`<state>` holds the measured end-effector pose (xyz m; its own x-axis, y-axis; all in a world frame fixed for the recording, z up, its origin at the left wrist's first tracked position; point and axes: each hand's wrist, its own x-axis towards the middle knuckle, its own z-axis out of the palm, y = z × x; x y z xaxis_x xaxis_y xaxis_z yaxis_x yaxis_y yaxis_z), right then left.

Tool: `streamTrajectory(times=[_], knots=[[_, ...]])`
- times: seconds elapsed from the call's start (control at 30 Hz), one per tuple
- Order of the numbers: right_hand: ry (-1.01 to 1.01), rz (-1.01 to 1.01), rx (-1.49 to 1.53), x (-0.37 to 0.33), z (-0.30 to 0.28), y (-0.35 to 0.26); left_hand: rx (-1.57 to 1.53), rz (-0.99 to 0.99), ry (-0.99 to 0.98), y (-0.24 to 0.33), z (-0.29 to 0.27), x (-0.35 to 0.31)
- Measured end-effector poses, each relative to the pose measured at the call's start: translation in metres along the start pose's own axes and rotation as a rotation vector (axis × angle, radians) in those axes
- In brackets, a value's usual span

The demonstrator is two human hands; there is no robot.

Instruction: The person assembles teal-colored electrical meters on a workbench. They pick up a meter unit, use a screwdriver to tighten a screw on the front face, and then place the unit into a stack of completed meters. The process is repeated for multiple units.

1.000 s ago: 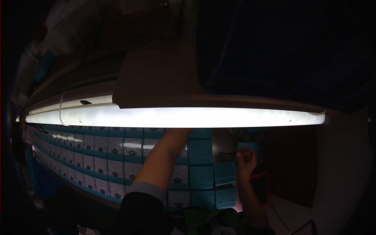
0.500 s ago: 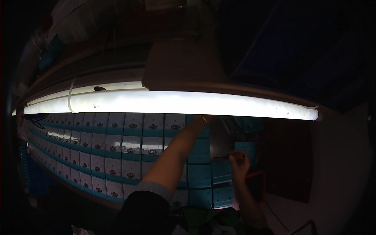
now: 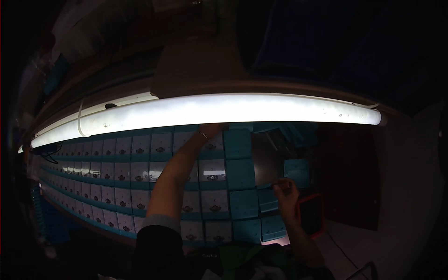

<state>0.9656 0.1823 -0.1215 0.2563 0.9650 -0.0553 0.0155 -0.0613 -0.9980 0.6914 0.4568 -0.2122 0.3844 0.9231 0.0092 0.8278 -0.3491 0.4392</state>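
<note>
Rows of teal flat packs with pale faces and a small dark print [image 3: 214, 205] fill the surface below the lamp. To their right stands a column of plain teal packs [image 3: 241, 173]. My left hand [image 3: 212, 129], with a bracelet on the wrist, reaches to the far row of packs. The bright lamp tube cuts off its fingers, so their grip is hidden. Next to the plain packs, my right hand [image 3: 286, 190] is closed with thumb and fingertips together. A small dark tip shows at the pinch, too dim to name. Beside it lies a single teal piece [image 3: 296, 172].
A long lit lamp tube [image 3: 210, 108] spans the view above the packs, under a wooden shelf [image 3: 196, 70]. Loose teal pieces [image 3: 298, 133] lie at the far right. A red-framed dark device [image 3: 311, 214] stands beside my right forearm, and a thin cable [image 3: 343, 249] trails near it.
My left hand has moved left, from the plain teal column to the pale-faced packs. My right hand keeps its pinch in about the same place. The whole view has shifted slightly.
</note>
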Motion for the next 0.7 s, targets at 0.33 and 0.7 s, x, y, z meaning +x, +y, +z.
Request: streamTrajectory(times=[0.33, 0.7], knots=[[-0.038, -0.056, -0.099, -0.004, 0.015, -0.015, 0.351, -0.125, -0.149, -0.040, -0.056, 0.015], [0.069, -0.179, -0.030, -0.013, 0.004, -0.026, 0.040, -0.034, 0.426, -0.005, -0.066, -0.038]])
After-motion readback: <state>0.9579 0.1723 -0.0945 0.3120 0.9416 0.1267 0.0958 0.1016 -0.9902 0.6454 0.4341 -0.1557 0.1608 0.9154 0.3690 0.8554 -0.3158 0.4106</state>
